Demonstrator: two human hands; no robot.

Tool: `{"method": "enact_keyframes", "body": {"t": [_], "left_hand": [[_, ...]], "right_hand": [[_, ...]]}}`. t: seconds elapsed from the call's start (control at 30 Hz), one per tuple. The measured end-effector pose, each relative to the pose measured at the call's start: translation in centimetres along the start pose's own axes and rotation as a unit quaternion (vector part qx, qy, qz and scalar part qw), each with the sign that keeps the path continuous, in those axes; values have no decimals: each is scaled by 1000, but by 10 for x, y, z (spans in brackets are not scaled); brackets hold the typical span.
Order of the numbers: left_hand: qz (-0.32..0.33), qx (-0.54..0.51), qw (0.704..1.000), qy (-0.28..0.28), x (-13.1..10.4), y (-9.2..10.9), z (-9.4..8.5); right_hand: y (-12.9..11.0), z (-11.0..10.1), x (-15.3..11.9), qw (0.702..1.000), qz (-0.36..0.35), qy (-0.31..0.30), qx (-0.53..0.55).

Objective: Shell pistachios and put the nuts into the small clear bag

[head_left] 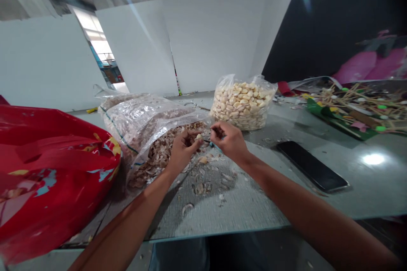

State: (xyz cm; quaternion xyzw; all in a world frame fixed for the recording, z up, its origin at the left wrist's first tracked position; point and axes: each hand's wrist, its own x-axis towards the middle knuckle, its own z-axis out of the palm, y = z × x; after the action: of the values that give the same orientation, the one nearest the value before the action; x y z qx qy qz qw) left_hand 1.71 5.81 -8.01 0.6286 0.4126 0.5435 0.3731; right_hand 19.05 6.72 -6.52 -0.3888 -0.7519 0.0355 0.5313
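Observation:
My left hand pinches a small pale bean between thumb and fingertips. Just to its right, my right hand is closed on a thin tool with a blue part, perhaps a small knife; the fingers hide most of it. Under both hands, brown skin scraps lie scattered on the grey table. Left of my left hand, a clear plastic bag of brown skins lies on its side with its mouth open. Behind my right hand stands a clear bag full of pale peeled beans.
A large red plastic bag takes up the left side. On the right lies a black phone, with a pile of thin sticks and coloured scraps behind it. White panels rise behind the table.

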Motion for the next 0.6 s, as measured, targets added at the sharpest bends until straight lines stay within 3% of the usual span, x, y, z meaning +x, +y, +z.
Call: {"method": "enact_keyframes", "body": {"t": [0.17, 0.33, 0.6], "left_hand": [[-6, -49, 999, -5, 1, 1, 1], [13, 4, 1000, -10, 1, 1, 0], [38, 131, 991, 1, 0, -3, -5]], "right_hand": [[2, 1, 1, 998, 50, -47, -3], [0, 4, -1, 996, -8, -63, 64], [6, 4, -1, 993, -62, -90, 45]]}}
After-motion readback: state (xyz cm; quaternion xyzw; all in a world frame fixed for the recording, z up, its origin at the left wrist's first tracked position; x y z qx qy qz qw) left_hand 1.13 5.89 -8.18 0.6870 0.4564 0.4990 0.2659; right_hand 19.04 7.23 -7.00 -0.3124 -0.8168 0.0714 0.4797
